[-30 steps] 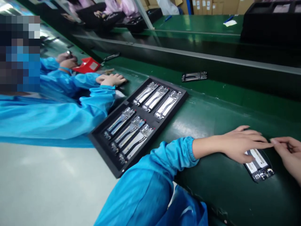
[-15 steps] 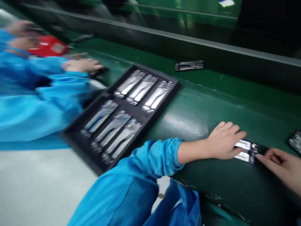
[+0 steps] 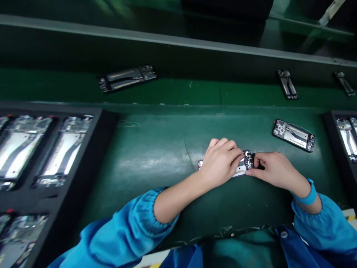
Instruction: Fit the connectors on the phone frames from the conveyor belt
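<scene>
An opened smartphone [image 3: 240,170] lies flat on the green mat, circuit board and pale metal plate facing up. My left hand [image 3: 220,162] is laid across its left and middle part, fingers bent round it, so much of the phone is covered. My right hand [image 3: 272,167] pinches the phone's right end, thumb at the lower corner and fingers curled near the board. Whether a small part sits between those fingertips is hidden. A second opened phone [image 3: 294,135] rests a little beyond my right hand, touched by neither hand.
On the left stands a black foam tray [image 3: 104,124] of opened phones in slots; another black tray [image 3: 331,130] is at the right edge. Along the back strip lie a single phone [image 3: 127,78], another phone [image 3: 288,85] and a further phone [image 3: 345,83]. A ledge [image 3: 178,44] runs behind.
My view has swung right, so the co-worker's blue sleeves have left the picture and the right-hand tray has come in. Both hands stay at the same phone.
</scene>
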Action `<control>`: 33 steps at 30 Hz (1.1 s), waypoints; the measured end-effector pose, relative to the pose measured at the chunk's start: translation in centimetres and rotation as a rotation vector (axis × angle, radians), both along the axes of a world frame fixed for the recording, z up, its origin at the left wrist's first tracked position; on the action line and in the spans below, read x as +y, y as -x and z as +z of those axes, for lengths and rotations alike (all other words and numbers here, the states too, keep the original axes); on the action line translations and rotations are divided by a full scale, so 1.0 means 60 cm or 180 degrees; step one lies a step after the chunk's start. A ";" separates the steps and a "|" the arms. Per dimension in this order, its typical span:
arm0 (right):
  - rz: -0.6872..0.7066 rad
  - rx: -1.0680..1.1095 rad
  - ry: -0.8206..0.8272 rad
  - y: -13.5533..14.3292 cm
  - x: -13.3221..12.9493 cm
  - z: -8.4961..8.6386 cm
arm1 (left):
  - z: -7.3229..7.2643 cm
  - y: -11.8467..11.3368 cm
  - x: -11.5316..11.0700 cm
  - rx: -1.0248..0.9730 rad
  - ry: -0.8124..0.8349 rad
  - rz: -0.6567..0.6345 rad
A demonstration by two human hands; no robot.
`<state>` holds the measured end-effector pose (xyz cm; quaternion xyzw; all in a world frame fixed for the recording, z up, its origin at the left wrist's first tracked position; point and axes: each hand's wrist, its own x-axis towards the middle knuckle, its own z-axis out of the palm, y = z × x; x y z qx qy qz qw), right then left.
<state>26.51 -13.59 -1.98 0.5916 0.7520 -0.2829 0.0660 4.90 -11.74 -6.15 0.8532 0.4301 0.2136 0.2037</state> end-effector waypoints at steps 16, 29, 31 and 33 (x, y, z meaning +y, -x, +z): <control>0.0231 0.0413 0.0746 -0.001 0.025 0.011 | -0.002 0.004 -0.010 -0.0119 0.0094 -0.0042; -0.1249 0.1314 0.2247 0.015 0.060 -0.002 | 0.002 0.005 -0.009 -0.0169 -0.0095 -0.0069; -0.1294 0.1357 0.2269 0.014 0.059 -0.003 | 0.002 0.004 -0.009 -0.0262 -0.0071 -0.0046; -0.1327 0.1393 0.2275 0.012 0.059 -0.004 | 0.002 0.004 -0.008 -0.0335 -0.0050 -0.0015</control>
